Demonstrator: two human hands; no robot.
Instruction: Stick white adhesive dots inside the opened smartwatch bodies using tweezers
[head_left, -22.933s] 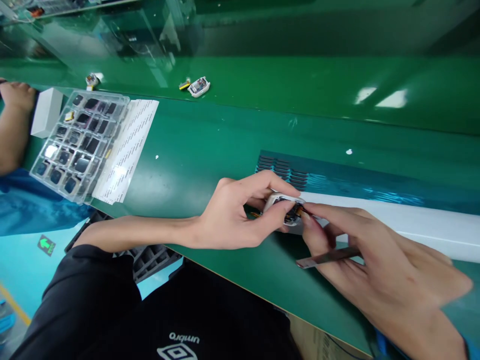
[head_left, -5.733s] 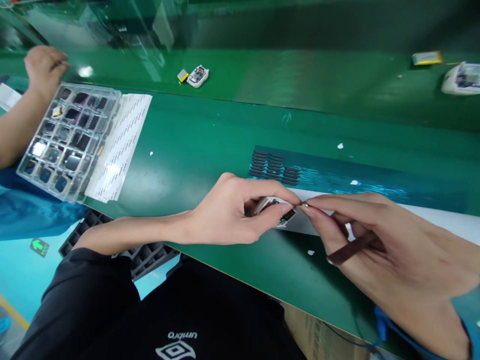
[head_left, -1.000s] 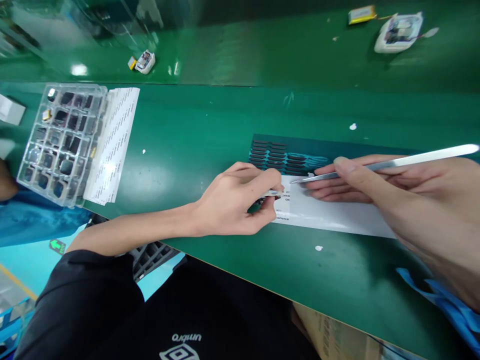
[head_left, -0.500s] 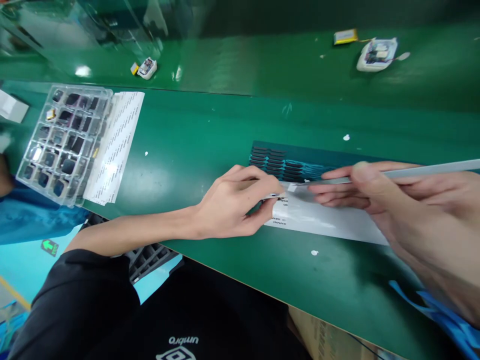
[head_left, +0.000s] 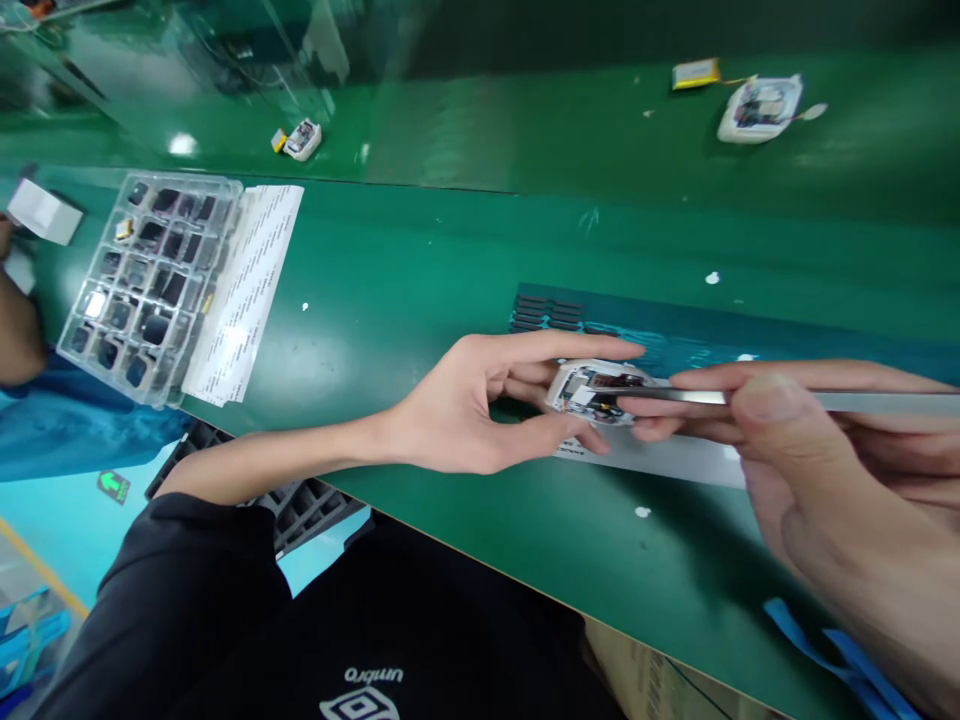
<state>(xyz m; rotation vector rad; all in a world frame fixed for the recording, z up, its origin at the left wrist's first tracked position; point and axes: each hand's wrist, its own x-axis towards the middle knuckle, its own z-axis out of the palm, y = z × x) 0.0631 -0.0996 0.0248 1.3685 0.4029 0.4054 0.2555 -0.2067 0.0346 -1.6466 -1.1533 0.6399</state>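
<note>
My left hand point(head_left: 480, 405) grips a small open white device housing point(head_left: 589, 397) between thumb and fingers; circuit parts show inside it. My right hand point(head_left: 810, 440) comes in from the right, closed around metal tweezers point(head_left: 697, 396). The tips of the tweezers reach over the housing's open face; whether they pinch anything is too small to make out. Under both hands lies a white printed adhesive sheet point(head_left: 667, 462), partly covered. Just behind it is a blue-green sheet point(head_left: 780, 325) with rows of black strips point(head_left: 547, 312) at its left end.
A clear compartment tray point(head_left: 146, 290) of small dark parts stands at left, beside more printed sheets point(head_left: 251, 290). Farther back lie two open devices point(head_left: 761, 108) point(head_left: 303, 140) with yellow batteries point(head_left: 696, 74). Another person's arm point(head_left: 19, 330) shows at the left edge.
My left hand was pinching at the edge of the white adhesive sheet; now it has the device housing. My right hand has brought the tweezers over the housing.
</note>
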